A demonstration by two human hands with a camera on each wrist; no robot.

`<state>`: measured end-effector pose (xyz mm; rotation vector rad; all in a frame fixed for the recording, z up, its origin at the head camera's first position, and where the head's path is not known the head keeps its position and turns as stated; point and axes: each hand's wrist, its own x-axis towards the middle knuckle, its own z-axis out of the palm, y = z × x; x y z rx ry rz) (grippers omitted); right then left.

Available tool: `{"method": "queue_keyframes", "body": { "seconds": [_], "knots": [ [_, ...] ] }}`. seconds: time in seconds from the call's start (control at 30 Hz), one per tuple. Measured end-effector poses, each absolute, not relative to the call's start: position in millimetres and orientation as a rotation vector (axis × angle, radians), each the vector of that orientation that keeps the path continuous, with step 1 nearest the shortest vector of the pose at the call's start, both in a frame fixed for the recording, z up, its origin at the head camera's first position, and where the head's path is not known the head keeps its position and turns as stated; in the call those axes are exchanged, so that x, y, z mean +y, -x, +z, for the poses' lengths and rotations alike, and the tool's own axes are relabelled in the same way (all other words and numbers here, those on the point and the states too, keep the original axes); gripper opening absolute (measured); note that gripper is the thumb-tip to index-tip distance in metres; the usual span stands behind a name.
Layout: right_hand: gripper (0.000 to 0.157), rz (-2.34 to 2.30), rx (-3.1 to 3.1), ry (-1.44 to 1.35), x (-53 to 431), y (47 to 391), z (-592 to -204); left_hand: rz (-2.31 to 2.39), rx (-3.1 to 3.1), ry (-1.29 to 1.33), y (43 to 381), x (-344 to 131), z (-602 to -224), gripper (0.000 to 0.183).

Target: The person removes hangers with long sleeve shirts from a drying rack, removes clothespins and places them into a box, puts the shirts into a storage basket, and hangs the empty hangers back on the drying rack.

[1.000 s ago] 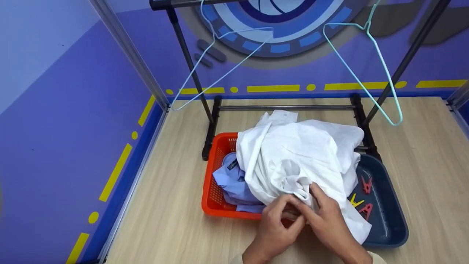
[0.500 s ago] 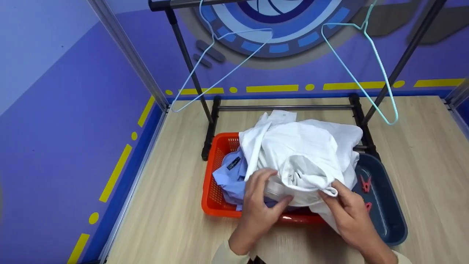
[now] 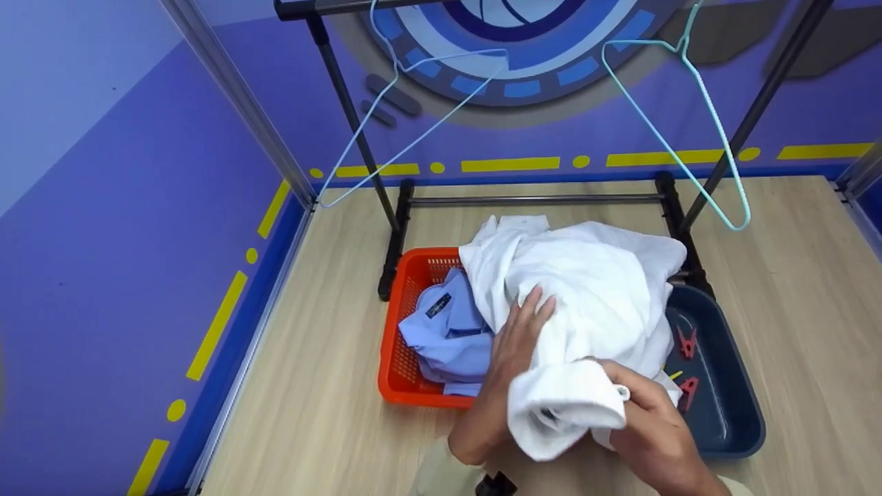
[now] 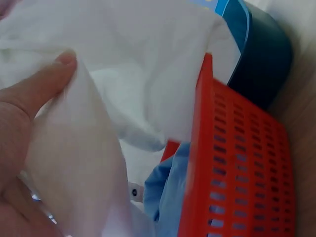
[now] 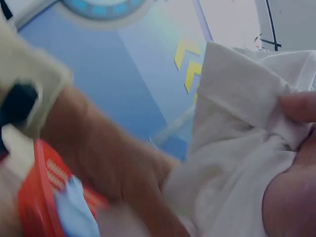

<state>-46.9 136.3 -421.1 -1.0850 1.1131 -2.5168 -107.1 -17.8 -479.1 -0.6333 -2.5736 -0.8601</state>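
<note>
A white shirt lies heaped across the basket, one sleeve drawn toward the front with its cuff opening downward. My right hand grips this sleeve just by the cuff; the right wrist view shows the thumb pressed on the white cloth. Alongside the sleeve, my left hand lies on the shirt with its visible fingers extended. Its thumb is hidden from the head view, but the left wrist view shows it against the white fabric.
Inside the red basket is a blue shirt with a dark label. A dark tray at the right holds red clothespins and a yellow one. Behind stands a black rack with two light-coloured hangers.
Both hands were together at the cuff, then moved apart. The right hand has drawn the cuff nearer and turned its opening downward; the left hand has slid forward along the shirt.
</note>
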Motion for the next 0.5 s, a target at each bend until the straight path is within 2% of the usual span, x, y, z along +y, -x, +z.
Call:
{"method": "queue_keyframes", "body": {
  "seconds": [0.1, 0.23, 0.33, 0.4, 0.5],
  "knots": [
    [0.053, -2.548, 0.944, 1.125, 124.0, 47.8, -413.0, -0.852, -2.487, 0.661, 104.6, -11.0, -479.2, 0.048],
    [0.036, -2.533, 0.896, 1.240, 112.2, 49.7, -399.8, -1.000, -2.432, 0.795, 94.8, -10.2, -474.7, 0.050],
    [0.028, -2.514, 0.820, 1.285, 109.2, 50.0, -392.9, -1.039, -2.362, 0.860, 95.6, -9.8, -474.3, 0.034],
    [0.026, -2.507, 0.808, 1.308, 108.3, 50.9, -391.4, -1.034, -2.295, 0.885, 97.2, -9.4, -473.5, 0.019],
    [0.029, -2.519, 0.843, 1.306, 110.6, 51.6, -393.8, -1.001, -2.213, 0.918, 100.2, -9.5, -472.2, 0.009]
  ]
}}
